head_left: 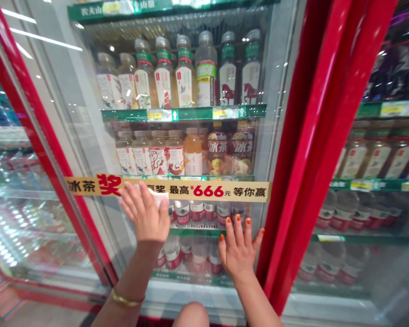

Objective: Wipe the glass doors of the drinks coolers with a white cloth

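My left hand (148, 215), with a gold bangle at the wrist, presses a folded white cloth (162, 202) against the glass door (150, 281). Its fingers lie over the cloth, and most of the cloth is hidden under the palm. A yellow promotional strip (218, 191) with black and red lettering runs across the door, and the cloth covers part of it. Lower on the right, my right hand (239, 252) rests on the glass with fingers spread and orange nails showing. Nothing is in it.
Behind the glass, shelves hold rows of bottled drinks (184, 77). A red door frame (306, 150) rises to the right of my hands. More bottles (364, 159) fill the neighbouring cooler. Another red frame (44, 131) slants down the left. A knee (191, 315) shows at the bottom.
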The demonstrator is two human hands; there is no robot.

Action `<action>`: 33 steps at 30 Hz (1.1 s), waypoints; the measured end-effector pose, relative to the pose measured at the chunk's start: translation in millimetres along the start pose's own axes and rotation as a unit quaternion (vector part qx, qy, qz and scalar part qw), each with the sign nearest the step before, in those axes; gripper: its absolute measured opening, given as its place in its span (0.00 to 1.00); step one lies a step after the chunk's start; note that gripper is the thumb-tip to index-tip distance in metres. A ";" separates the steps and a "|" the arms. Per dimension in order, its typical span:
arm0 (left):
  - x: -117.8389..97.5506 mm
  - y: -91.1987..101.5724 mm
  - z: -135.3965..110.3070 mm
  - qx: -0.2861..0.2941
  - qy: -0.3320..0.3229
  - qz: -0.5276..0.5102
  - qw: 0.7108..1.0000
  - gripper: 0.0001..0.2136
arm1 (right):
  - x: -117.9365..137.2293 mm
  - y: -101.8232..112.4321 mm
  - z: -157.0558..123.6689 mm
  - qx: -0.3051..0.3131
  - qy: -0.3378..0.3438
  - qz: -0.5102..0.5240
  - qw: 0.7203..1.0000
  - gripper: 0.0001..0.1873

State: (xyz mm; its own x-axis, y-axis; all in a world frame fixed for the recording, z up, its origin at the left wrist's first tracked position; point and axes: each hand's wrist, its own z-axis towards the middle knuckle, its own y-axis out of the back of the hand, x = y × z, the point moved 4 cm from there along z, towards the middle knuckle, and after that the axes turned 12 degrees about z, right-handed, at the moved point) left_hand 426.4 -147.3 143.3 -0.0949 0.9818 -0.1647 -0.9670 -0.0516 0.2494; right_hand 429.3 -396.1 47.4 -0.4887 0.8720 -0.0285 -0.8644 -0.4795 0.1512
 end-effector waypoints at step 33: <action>-123.5 15.1 12.5 -0.026 -0.223 -0.054 0.973 0.41 | -3.4 22.0 -0.7 0.013 -0.064 0.146 0.987 0.41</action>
State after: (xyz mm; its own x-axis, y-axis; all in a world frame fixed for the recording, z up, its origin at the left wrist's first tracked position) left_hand 426.4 -267.1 179.4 0.1079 0.9632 0.2461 -0.9775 0.0578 0.2027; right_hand 411.8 -409.6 50.1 -0.6965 0.7028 0.1445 -0.6844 -0.7112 0.1603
